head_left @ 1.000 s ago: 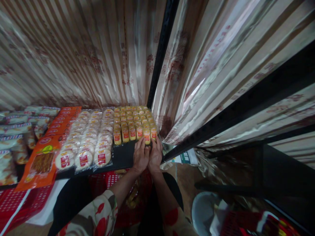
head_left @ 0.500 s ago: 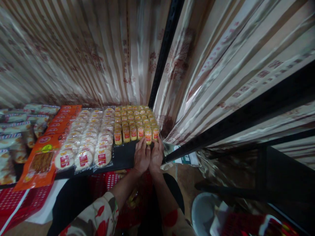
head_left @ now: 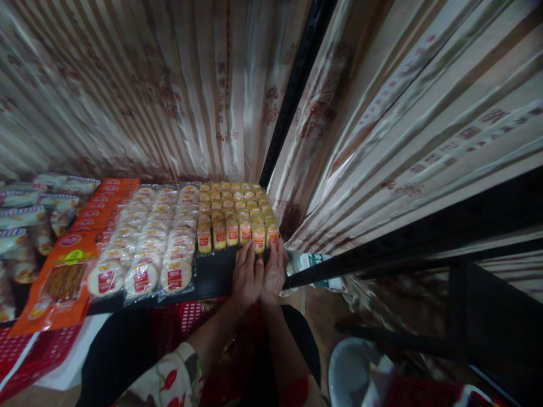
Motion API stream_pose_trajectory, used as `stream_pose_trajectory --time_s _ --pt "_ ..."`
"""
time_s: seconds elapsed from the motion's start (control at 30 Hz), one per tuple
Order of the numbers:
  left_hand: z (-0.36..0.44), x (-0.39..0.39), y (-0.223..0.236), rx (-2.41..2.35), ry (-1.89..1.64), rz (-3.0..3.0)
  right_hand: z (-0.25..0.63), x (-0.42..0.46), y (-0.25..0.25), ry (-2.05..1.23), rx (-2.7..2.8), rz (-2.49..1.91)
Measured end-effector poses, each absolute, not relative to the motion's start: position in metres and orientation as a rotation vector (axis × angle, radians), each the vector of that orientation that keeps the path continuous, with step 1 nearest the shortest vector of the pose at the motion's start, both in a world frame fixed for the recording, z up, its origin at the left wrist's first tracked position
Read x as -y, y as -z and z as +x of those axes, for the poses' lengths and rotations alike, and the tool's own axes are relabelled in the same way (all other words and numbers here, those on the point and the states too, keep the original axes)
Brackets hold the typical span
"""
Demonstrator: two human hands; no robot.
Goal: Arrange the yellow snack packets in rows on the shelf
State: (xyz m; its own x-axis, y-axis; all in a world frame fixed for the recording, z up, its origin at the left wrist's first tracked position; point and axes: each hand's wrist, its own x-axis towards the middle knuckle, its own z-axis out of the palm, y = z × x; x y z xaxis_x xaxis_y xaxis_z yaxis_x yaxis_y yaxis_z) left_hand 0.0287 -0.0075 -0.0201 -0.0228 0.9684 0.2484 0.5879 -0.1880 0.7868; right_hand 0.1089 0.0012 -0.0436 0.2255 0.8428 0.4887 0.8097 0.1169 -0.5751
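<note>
Scarcely anything moves except the viewpoint. Left hand point(head_left: 247, 281) and right hand point(head_left: 274, 275) meet the front of the cakes point(head_left: 232, 232), grip unclear; uneven pushing could topple some.

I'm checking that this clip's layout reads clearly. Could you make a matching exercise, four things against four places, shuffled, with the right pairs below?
Column one
1. orange packets
2. round white packs
3. small yellow packs
4. left hand and right hand

Column two
A. Side by side, with fingers at the front row near the right end
B. Rightmost block on the black shelf
C. Right beside the bags with striped tops
D. Between the orange block and the yellow block

Right pairs: 1-C, 2-D, 3-B, 4-A
</note>
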Motion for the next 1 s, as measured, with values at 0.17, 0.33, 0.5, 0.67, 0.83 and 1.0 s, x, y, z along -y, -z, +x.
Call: stream_pose_trajectory --time_s 0.17,0.33,0.5,0.67,0.83,1.0 --pt "0.0292 0.0074 0.0227 -1.613 -1.148 1.799 0.1099 -0.0023 0.0454 -0.046 1.595 -1.66" --pt "0.0292 0.007 0.0227 -1.598 -1.168 1.783 0.1105 -0.0045 0.0463 -0.059 1.583 -1.681" --pt "0.0298 0.0061 0.0241 -1.582 -1.189 1.777 0.1103 -0.0055 0.0463 -0.075 1.579 -1.676" --pt "0.0307 0.0055 0.0252 -1.599 -1.172 1.774 0.1093 -0.006 0.0468 -0.062 1.569 -1.673" --pt "0.0296 0.007 0.0229 -1.615 -1.165 1.781 0.1088 -0.0045 0.0474 -0.059 1.568 -1.67" --pt "0.0313 0.0091 0.0262 -1.642 -1.26 1.766 0.1101 -0.0055 0.0537 0.004 1.562 -1.667"
